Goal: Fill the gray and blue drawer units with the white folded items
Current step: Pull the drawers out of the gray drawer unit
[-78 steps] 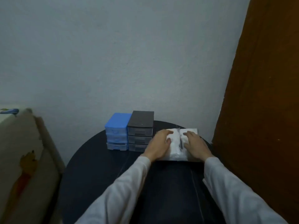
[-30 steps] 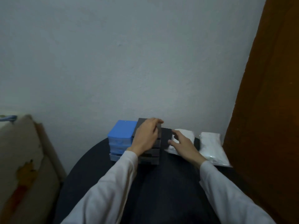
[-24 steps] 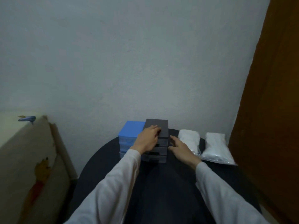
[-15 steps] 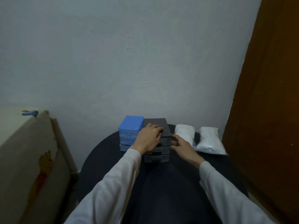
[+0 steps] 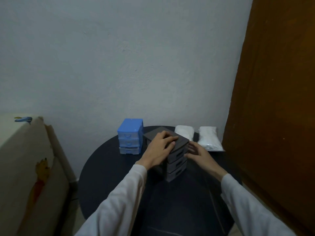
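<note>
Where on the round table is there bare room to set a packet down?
Bare: the dark round table in front of the blue drawer unit, and its near half between the sleeves. Crowded: the back right, with gray drawer unit, both hands, two white packets.

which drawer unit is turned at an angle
The gray unit, under the left hand: one corner points toward the camera, with its drawer fronts facing right. The blue unit sits square, apart to its left.
</note>
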### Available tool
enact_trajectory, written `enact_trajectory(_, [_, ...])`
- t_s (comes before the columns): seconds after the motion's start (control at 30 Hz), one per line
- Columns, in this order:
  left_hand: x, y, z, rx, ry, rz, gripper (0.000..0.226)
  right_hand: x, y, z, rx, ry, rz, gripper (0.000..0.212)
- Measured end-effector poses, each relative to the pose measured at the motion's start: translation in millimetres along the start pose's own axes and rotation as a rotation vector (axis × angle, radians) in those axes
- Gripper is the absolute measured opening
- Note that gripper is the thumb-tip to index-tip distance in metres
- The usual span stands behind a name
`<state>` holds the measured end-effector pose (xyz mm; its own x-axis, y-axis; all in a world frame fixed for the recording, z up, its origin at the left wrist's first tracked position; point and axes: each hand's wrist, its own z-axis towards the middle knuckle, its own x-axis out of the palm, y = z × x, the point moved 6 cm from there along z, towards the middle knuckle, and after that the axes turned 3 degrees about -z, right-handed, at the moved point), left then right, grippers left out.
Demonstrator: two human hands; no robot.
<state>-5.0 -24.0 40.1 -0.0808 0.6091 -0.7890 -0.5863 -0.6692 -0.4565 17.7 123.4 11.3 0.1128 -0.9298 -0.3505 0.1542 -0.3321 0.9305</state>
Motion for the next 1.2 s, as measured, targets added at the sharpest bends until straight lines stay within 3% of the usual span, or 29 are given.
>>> enact_trajectory(0.13, [4, 7, 1, 0.004, -0.022, 0.007, 0.037, 6, -10, -4, -0.008, -0.043, 0.028, 0.076])
enact_trajectory(0.37, [1, 15, 2, -0.002, -0.022, 0.004, 0.048, 2, -17, 5, 0.015, -0.337, 0.244, 0.025])
enact_trajectory(0.5, [2, 18, 2, 0.0, -0.005, -0.006, 0.047, 2, -27, 9, 0.039, -0.37, 0.309, 0.022])
enact_trajectory(0.73, [3, 20, 3, -0.002, 0.006, 0.007, 0.048, 9, -33, 15, 0.051, -0.385, 0.347, 0.031])
enact_trajectory(1.03, [0, 17, 0, -0.003, 0.025, 0.006, 0.047, 6, -25, 19, 0.057, -0.218, 0.305, 0.019])
enact_trajectory(1.2, [-3, 16, -2, 0.011, 0.058, -0.04, 0.036, -8, -25, 16, 0.036, -0.183, 0.14, 0.011])
